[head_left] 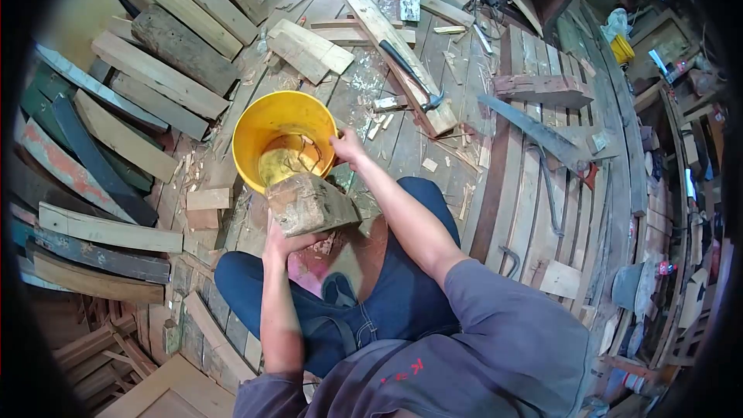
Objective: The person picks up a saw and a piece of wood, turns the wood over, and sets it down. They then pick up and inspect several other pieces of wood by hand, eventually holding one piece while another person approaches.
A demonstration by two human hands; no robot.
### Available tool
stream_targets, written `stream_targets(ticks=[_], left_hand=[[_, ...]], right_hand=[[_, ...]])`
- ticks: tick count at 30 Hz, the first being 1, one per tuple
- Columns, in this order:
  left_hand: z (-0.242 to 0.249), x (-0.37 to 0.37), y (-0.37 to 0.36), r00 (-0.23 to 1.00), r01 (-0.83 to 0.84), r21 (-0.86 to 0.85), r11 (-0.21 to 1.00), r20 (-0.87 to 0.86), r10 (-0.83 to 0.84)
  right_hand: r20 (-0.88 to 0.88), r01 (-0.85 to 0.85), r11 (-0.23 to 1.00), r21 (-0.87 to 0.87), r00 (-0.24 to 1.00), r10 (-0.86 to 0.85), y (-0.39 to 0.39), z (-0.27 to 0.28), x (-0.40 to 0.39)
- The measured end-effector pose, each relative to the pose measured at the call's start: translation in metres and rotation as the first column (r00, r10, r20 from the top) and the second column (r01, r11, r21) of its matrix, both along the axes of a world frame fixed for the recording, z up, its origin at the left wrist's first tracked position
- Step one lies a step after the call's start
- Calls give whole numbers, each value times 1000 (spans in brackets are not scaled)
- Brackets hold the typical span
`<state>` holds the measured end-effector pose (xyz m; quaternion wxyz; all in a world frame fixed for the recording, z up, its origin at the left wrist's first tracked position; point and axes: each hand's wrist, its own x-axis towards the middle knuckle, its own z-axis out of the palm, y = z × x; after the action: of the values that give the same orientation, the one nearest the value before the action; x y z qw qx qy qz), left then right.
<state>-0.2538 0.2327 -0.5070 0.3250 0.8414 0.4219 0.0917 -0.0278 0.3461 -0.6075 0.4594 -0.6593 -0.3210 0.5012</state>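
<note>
My right hand (348, 147) grips the right rim of a yellow bucket (246, 143), which leans so its open mouth faces me. Some thin dark scraps and wood bits lie on the bucket's bottom. A rough, worn wood block (306, 205) rests on my left hand (282, 244), whose fingers curl under its lower side. The block overlaps the bucket's near rim in this view. Below the block, my crossed legs and part of a pinkish surface show.
A claw hammer (410, 73) lies on a long plank (379, 23) ahead. To the right are a handsaw (534, 131) and a thick wood piece (542, 90) on slats. Stacked boards (162, 70) line the left side. Chips litter the plank floor (364, 120).
</note>
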Motion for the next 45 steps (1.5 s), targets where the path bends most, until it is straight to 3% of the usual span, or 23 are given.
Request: stream_targets(ticks=[3, 6, 7, 9, 12, 14, 16, 20, 21, 23, 26, 30, 35, 38, 39, 41, 43, 45], left_hand=[[2, 2, 4, 999, 39, 110, 993, 4, -39], [25, 18, 6, 998, 63, 255, 965, -17, -60], [31, 22, 6, 998, 64, 276, 959, -16, -62], [43, 31, 10, 994, 101, 356, 929, -8, -105], [63, 45, 10, 997, 44, 277, 960, 44, -58], [71, 53, 13, 994, 61, 337, 939, 61, -87], [77, 61, 14, 987, 36, 303, 952, 140, -82], [83, 72, 21, 996, 60, 216, 975, -80, -44], [82, 75, 21, 995, 61, 308, 950, 58, -82], [84, 83, 23, 996, 58, 314, 948, 42, -75], [74, 89, 30, 997, 44, 294, 955, 43, -59], [70, 109, 26, 1000, -30, 309, 951, 13, 28], [65, 131, 13, 990, -141, 371, 918, 76, 122], [73, 140, 6, 990, -133, 421, 897, 105, 98], [74, 143, 6, 988, -139, 449, 883, 127, 91], [71, 147, 5, 980, -165, 526, 834, 186, 76], [70, 152, 2, 974, -180, 540, 822, 215, 72], [68, 160, 1, 975, -168, 512, 843, 212, 66]], right_hand=[[48, -55, 998, 5, 997, 54, -10, 26, -10], [101, -131, 990, 50, 987, 125, -10, 14, -13], [226, -167, 984, 68, 963, 148, -14, 18, -12], [151, -189, 980, 58, 972, 179, -23, 34, -12], [38, -220, 970, 107, 975, 217, -24, 30, -3], [-18, -209, 960, 188, 976, 217, -26, 32, 6], [-62, -299, 939, 167, 948, 313, -30, 35, 26], [-151, -373, 908, 191, 903, 402, -36, 54, 69], [-202, -319, 919, 231, 908, 366, -39, 61, 79], [-368, -159, 939, 304, 890, 270, -48, 74, 96], [-601, -115, 940, 322, 742, 297, -70, 111, 111], [-667, 9, 885, 465, 661, 344, -103, 148, 101], [-654, 302, 814, 496, 746, 122, -106, 126, 86], [-505, 354, 649, 673, 861, 54, -114, 131, 82], [-548, 415, 673, 612, 836, -17, -118, 131, 81], [-235, 354, 579, 734, 933, -272, -108, 110, 89], [-540, 401, 549, 733, 834, 112, -125, 138, 90], [-462, 394, 513, 763, 887, 6, -114, 102, 112]])
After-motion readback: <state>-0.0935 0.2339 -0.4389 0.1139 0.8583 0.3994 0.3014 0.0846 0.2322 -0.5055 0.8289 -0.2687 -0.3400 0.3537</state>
